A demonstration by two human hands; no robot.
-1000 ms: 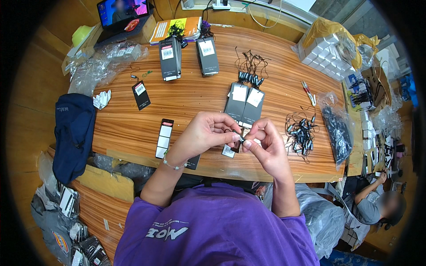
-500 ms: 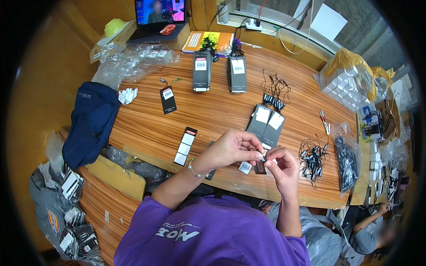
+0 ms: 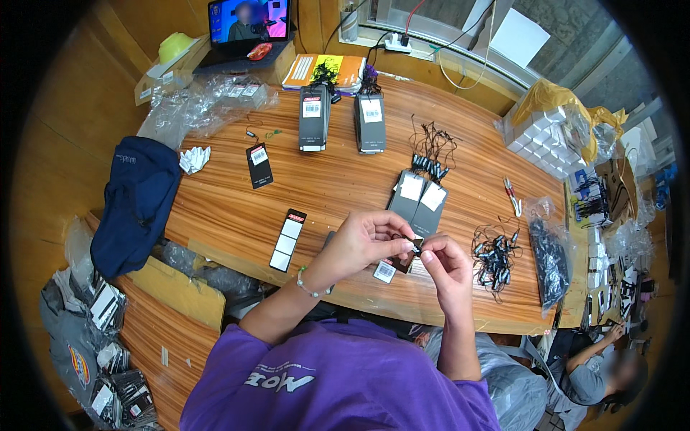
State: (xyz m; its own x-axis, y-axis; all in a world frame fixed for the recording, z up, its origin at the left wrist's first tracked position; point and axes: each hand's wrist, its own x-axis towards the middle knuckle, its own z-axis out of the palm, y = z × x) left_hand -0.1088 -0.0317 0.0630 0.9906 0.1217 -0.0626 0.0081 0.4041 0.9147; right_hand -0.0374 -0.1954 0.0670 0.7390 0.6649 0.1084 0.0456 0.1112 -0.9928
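Note:
Near the front of the table, my left hand [image 3: 365, 244] and my right hand [image 3: 447, 267] meet with thumbs and fingertips pinched. Between them is a small black hang-tag string [image 3: 417, 248], its fastener partly hidden by the fingers. A dark hang tag [image 3: 404, 263] hangs just below, partly covered. Close under my left hand lies a white barcode tag [image 3: 384, 271]. Two side-by-side stacks of grey hang tags [image 3: 425, 215] with white labels sit just beyond my hands, their black strings fanned out behind. A tangle of loose black tag strings [image 3: 494, 260] lies to the right.
A strip of white stickers [image 3: 287, 241] and a single tag [image 3: 259, 165] lie left. Two tag stacks [image 3: 313, 129] stand farther back. Red-handled snips [image 3: 512, 197], a bag of black strings [image 3: 550, 262] and white boxes [image 3: 543, 140] are right; a navy bag [image 3: 136, 205] is far left.
The whole view has shifted slightly, so the table's things sit a little farther left. My hands stay pinched together at the string, with the fingers slightly readjusted.

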